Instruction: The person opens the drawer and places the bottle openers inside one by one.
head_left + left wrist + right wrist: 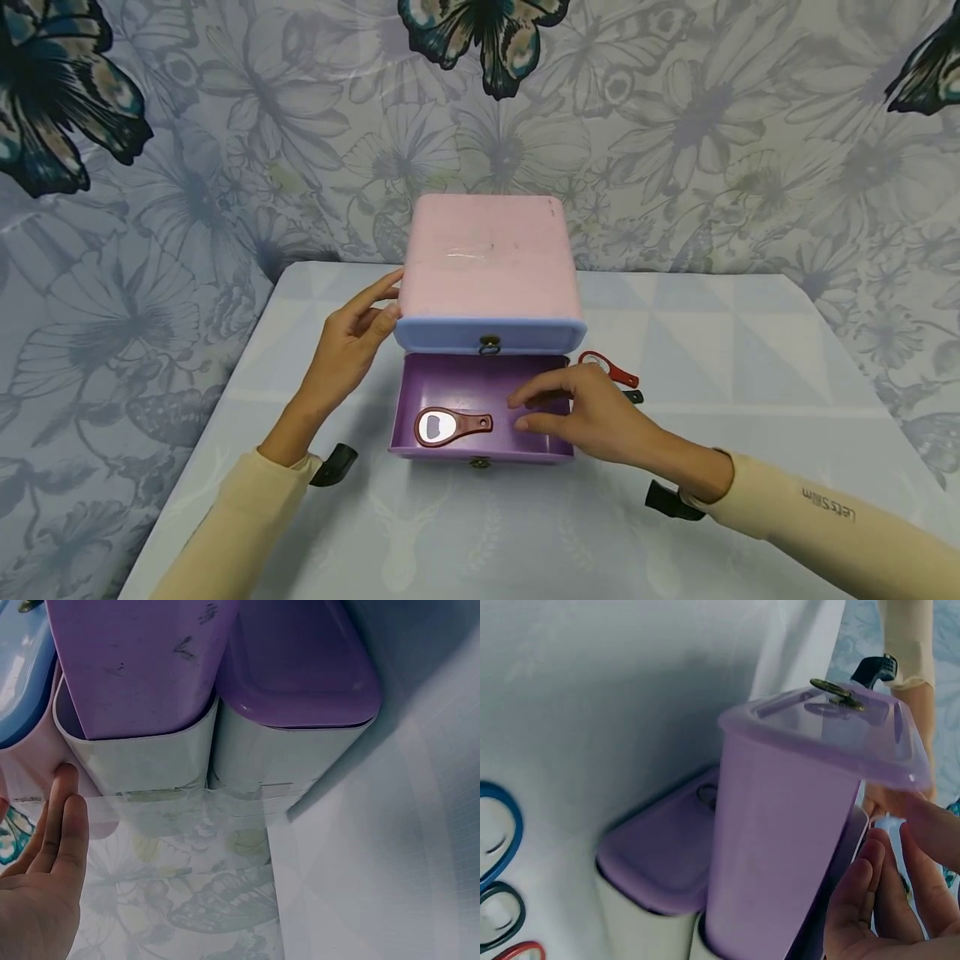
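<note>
A small drawer cabinet with a pink top stands on the table. Its blue top drawer is closed, while the purple middle drawer is pulled out. Inside the drawer, toward the left, lies a brown-red bottle opener. My left hand rests its fingertips against the cabinet's left side. Over the right part of the pulled-out drawer is my right hand, fingers loosely bent and apart, nothing between them. In the left wrist view, a closed purple bottom drawer sits below the middle one.
Beside the cabinet on the right, a red bottle opener and a dark one lie partly hidden by the right hand. The right wrist view also shows a blue opener there. Butterfly-and-flower-patterned wall covering rises behind the table.
</note>
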A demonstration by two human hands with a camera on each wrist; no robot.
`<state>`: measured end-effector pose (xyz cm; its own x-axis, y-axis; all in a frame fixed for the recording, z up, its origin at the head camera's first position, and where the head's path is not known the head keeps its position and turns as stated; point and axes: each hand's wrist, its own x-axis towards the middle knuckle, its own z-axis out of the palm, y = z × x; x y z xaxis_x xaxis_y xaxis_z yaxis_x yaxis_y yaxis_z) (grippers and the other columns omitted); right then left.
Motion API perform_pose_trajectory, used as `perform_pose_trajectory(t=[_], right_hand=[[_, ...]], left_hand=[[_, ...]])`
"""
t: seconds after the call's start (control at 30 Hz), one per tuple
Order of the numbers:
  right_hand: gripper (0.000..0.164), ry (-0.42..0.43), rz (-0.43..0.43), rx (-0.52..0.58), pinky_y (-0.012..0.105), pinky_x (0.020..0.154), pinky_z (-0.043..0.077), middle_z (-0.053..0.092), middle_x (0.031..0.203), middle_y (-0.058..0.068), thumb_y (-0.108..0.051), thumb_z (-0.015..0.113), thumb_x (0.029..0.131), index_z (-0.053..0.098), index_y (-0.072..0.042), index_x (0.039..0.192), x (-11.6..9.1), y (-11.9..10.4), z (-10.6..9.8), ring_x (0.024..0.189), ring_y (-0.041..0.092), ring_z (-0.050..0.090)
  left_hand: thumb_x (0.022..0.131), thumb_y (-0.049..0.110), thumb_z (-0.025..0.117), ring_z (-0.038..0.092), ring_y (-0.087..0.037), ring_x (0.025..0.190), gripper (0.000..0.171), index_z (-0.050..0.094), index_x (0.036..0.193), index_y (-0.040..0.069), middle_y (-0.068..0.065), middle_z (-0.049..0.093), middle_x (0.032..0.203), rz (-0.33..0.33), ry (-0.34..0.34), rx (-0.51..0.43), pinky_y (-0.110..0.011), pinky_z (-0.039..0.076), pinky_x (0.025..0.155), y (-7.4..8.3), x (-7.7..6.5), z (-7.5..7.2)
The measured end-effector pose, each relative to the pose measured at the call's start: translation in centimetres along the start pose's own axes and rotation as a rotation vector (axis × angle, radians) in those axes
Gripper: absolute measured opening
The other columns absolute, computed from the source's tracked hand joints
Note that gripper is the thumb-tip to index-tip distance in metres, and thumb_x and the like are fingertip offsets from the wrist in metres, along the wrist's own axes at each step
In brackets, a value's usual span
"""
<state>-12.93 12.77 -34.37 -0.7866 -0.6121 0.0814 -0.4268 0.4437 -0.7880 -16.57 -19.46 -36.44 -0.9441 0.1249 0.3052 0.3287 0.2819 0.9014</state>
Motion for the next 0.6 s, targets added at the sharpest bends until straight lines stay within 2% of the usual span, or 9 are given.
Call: perform_pose_trajectory(t=[0.13, 0.23, 0.43, 0.53, 0.6], right_hand=[[0.019, 0.035, 0.019, 0.031, 0.026, 0.073, 0.054, 0.075, 0.094, -0.002, -0.014, 0.084, 0.081, 0.079, -0.015, 0.100, -1.0, 0.3, -1.0, 0.086, 0.007, 0.065], [0.019, 0.050, 0.042, 0.060, 0.027, 0.078, 0.055, 0.075, 0.096, 0.002, -0.015, 0.084, 0.081, 0.079, -0.015, 0.100, -1.6, 0.7, -1.8, 0.090, 0.012, 0.066], [0.021, 0.077, 0.098, 0.086, 0.026, 0.080, 0.055, 0.076, 0.097, 0.007, -0.015, 0.083, 0.082, 0.078, -0.008, 0.102, -2.3, 1.4, -2.8, 0.091, 0.015, 0.069], [0.020, 0.088, 0.129, 0.074, 0.023, 0.084, 0.054, 0.076, 0.101, 0.004, -0.015, 0.082, 0.084, 0.078, -0.010, 0.103, -2.5, 1.7, -3.2, 0.110, 0.020, 0.068], [0.020, 0.097, 0.148, 0.059, 0.024, 0.085, 0.054, 0.076, 0.104, 0.003, -0.015, 0.081, 0.085, 0.078, -0.012, 0.105, -2.7, 2.0, -3.5, 0.113, 0.023, 0.067]], left_hand=[[0.106, 0.021, 0.053, 0.068, -0.012, 0.106, 0.046, 0.048, 0.149, 0.035, -0.006, 0.059, 0.136, 0.005, -0.003, 0.004, -0.026, 0.048, 0.097, 0.0, 0.0, 0.0], [0.106, 0.022, 0.053, 0.067, -0.012, 0.106, 0.047, 0.047, 0.149, 0.036, -0.006, 0.059, 0.136, 0.002, -0.004, 0.006, -0.027, 0.048, 0.098, 0.1, 0.0, -0.1], [0.105, 0.022, 0.054, 0.067, -0.012, 0.106, 0.046, 0.048, 0.149, 0.037, -0.005, 0.059, 0.136, -0.004, 0.001, 0.009, -0.026, 0.048, 0.096, -0.2, -0.1, 0.0], [0.105, 0.021, 0.053, 0.067, -0.012, 0.106, 0.046, 0.048, 0.149, 0.036, -0.006, 0.059, 0.136, -0.002, 0.003, 0.009, -0.026, 0.048, 0.095, -0.2, -0.1, 0.0], [0.105, 0.021, 0.053, 0.067, -0.011, 0.106, 0.046, 0.048, 0.149, 0.036, -0.006, 0.059, 0.136, 0.000, 0.004, 0.007, -0.026, 0.047, 0.096, -0.2, -0.1, 0.0]])
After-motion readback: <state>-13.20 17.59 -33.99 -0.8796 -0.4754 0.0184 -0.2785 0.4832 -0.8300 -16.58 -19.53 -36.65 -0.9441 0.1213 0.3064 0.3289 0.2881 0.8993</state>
